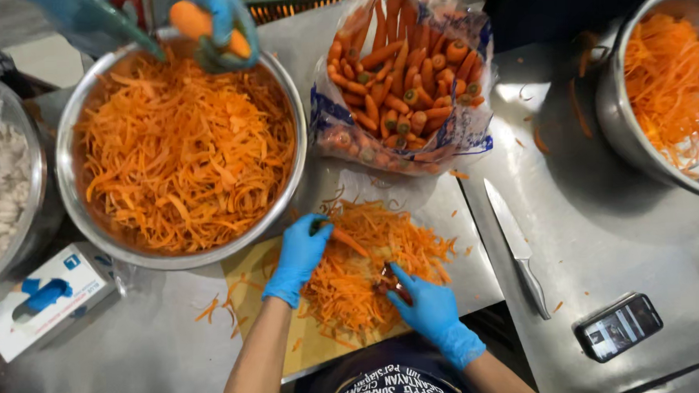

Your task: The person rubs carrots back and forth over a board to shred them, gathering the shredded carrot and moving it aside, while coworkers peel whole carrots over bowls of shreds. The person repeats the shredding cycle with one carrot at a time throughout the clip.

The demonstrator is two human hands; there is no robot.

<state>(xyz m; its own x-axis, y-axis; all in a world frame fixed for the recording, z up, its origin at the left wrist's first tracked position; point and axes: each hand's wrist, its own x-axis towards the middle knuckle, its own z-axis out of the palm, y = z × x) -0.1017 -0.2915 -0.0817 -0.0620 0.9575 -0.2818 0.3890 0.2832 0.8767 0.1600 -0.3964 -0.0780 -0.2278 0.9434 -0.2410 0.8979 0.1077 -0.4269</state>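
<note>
My left hand (299, 255), in a blue glove, grips the thick end of a carrot (347, 240) that lies slanted over a pile of orange shreds (369, 274). My right hand (431, 311), also gloved in blue, holds a dark peeler (390, 281) against the pile, just below the carrot's tip. The shreds rest on a yellowish cutting board (251, 275) at the front of a steel table.
A big steel bowl of shredded carrot (182, 149) sits at left; another person's gloved hands (220, 25) hold a carrot over it. An open bag of carrots (407, 76), a knife (517, 248), a phone (618, 326), a second bowl (663, 81) and a glove box (44, 300) lie around.
</note>
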